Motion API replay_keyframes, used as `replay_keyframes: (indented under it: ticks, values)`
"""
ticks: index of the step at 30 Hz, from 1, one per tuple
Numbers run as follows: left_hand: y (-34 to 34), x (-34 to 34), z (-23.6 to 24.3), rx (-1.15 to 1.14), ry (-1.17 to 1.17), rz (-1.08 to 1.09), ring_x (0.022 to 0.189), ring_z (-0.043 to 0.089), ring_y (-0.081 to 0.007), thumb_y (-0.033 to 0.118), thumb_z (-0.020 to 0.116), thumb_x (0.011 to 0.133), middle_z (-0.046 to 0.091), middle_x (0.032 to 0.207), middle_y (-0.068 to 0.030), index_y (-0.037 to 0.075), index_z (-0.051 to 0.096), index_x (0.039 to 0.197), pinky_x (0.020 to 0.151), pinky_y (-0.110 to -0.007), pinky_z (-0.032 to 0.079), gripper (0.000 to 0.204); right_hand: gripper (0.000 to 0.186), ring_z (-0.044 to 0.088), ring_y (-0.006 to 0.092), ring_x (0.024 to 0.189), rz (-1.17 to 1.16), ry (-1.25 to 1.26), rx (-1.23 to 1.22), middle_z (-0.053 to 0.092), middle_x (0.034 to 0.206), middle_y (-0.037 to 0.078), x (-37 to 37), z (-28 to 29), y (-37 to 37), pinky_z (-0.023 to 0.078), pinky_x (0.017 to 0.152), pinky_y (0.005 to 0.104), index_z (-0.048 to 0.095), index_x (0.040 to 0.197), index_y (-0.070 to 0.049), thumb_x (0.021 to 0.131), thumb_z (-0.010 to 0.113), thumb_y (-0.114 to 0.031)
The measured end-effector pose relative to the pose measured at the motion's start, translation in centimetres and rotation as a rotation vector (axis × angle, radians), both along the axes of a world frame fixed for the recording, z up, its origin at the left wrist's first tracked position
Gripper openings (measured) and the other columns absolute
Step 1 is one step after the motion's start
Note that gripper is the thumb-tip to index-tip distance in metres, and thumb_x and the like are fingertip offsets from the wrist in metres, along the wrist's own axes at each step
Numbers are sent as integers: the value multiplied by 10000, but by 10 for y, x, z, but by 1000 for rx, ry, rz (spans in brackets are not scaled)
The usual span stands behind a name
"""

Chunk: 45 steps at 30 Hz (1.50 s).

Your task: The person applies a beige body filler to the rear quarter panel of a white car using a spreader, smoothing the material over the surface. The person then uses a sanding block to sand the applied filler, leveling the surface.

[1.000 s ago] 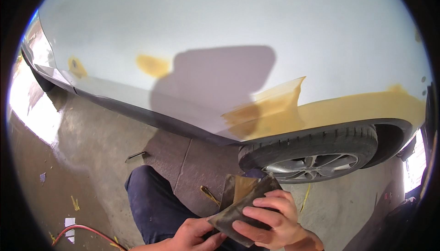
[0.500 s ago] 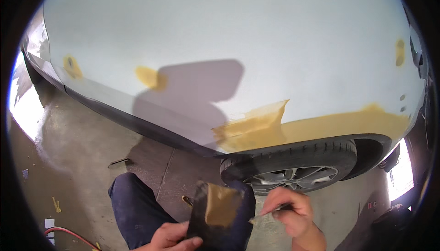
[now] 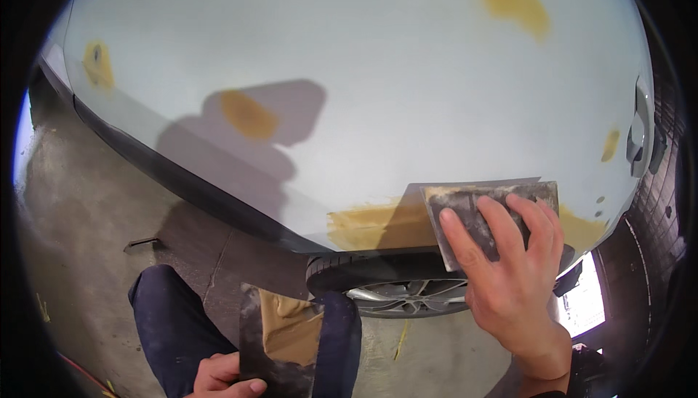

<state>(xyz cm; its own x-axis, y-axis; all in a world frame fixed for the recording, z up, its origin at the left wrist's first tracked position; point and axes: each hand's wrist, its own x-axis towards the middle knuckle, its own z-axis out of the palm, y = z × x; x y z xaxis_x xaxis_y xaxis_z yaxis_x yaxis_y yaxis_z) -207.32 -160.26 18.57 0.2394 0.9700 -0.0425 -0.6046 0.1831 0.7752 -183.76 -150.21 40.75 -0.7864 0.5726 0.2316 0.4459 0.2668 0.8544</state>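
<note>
At the far left of the pale car panel [image 3: 363,93] there is a small yellow patch [image 3: 104,74], around a dark spot; no hand is near it. Further to the right, a rounded patch [image 3: 251,116] lies inside a shadow [image 3: 225,158] on the panel, and it also looks already coated.

Below, the left hand [image 3: 222,378] is clamped on the lower left part of a dark flat plate [image 3: 253,340], with the thumb on its face. This plate carries a thick layer of tan paste [image 3: 291,329], so in my judgement there is material left for more coating.

In the middle, the long tan area [image 3: 363,229] above the tyre [image 3: 320,274] is covered, but its upper edge is ragged and its tone uneven. I judge this section as coated, yet not even.

To the right, a dark spreader [image 3: 465,212] stands in front of this area. The right hand [image 3: 516,282] is clamped on it, 4 fingers laid apart across the outer face. Whether the spreader touches the panel, I cannot tell, because it hides the surface behind.

The upper patch [image 3: 512,2] and, at the far right, a narrow patch [image 3: 611,146] also appear coated; these 2 are apart from the hands.
</note>
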Motion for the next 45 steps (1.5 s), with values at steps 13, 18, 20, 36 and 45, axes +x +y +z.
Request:
replay_keyframes:
  ticks: [13, 18, 20, 36, 45]
  values:
    - [8, -6, -17, -43, 1, 5, 512, 552, -103, 175, 635, 857, 711, 847, -124, -98, 665, 1040, 479, -225, 421, 330, 455, 486, 273, 1042, 53, 40, 2, 563, 1130, 13, 5, -48, 21, 375, 917, 523, 708, 1170, -271, 755, 592, -125]
    - [7, -7, -19, -56, 26, -2, 497, 546, -105, 182, 640, 852, 709, 829, -123, -103, 671, 1020, 475, -228, 422, 332, 439, 471, 276, 1078, 76, 2, -11, 547, 1146, 14, 21, -61, 18, 385, 907, 535, 719, 1159, -289, 763, 590, -148]
    - [6, -6, -20, -37, 42, 12, 495, 546, -105, 186, 644, 848, 707, 820, -121, -105, 674, 1009, 473, -230, 421, 334, 426, 461, 277, 1096, 82, -13, -15, 537, 1161, 16, 29, -64, 16, 386, 906, 537, 719, 1158, -290, 773, 591, -160]
    - [-5, 1, -23, -41, 61, 2, 510, 549, -100, 174, 644, 830, 708, 802, -106, -96, 678, 984, 479, -225, 409, 312, 420, 478, 315, 1075, -29, -125, -141, 524, 1235, 59, 64, -32, -28, 380, 924, 528, 693, 1194, -222, 787, 595, -196]
    - [-5, 5, -27, -41, -1, -206, 887, 648, -184, 139, 563, 894, 696, 1036, -130, -84, 619, 1134, 812, -309, 500, 333, 516, 499, 314, 1039, 68, 67, 55, 549, 1187, 73, 19, 16, 15, 397, 896, 527, 697, 1182, -188, 690, 565, -106]
